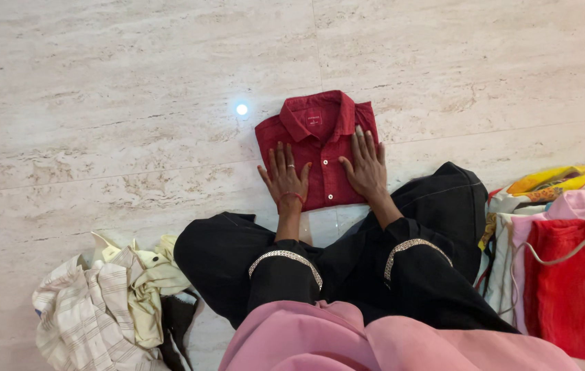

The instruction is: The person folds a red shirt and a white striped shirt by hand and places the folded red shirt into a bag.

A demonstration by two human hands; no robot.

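A dark red collared shirt (318, 130) lies folded into a neat rectangle on the pale stone floor, collar away from me, buttons up the middle. My left hand (283, 176) rests flat on its lower left part, fingers spread, a ring on one finger and a red thread at the wrist. My right hand (366, 165) lies flat on the shirt's right side, fingers together and pointing away. Both arms wear black sleeves with silver trim. Neither hand grips anything.
My crossed legs in black cloth (347, 268) sit just behind the shirt, pink fabric (375, 343) over my lap. A heap of striped and cream clothes (110, 302) lies at the left. Folded red, pink and yellow garments (567, 254) are stacked at the right. A bright light spot (241, 109) shines on the floor.
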